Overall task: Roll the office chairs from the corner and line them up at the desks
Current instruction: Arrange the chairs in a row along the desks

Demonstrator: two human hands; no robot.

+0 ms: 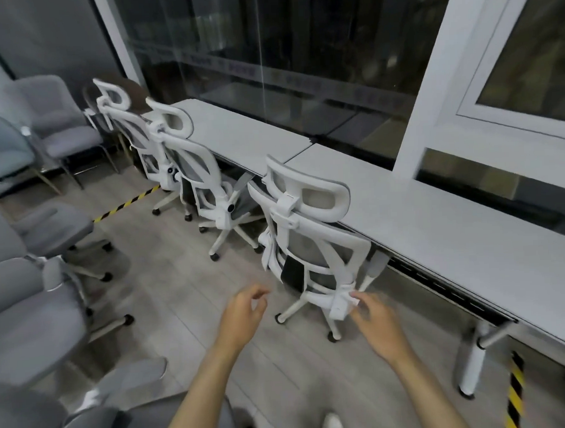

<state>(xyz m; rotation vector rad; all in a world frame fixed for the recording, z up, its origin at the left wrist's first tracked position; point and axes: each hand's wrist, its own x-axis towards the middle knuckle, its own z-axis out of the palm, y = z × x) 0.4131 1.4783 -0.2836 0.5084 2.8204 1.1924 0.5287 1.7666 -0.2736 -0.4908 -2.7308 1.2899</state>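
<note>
Three white mesh office chairs stand in a row with their backs to me along the long white desks point(437, 220). The nearest chair point(311, 241) is pushed in at the desk edge, the middle chair point(194, 162) and the far chair point(122, 123) stand further left. My left hand point(245, 307) hovers free over the floor to the left of the nearest chair, fingers loosely curled and apart. My right hand point(375, 319) is just behind that chair's lower back frame, fingers spread, fingertips near it but not gripping.
Several grey upholstered chairs point(28, 289) crowd the left side and bottom left. More grey chairs point(57, 120) stand in the far corner. Yellow-black floor tape point(125, 204) crosses the floor. A desk leg point(472, 361) and striped tape point(514, 394) are at right. Glass wall behind desks.
</note>
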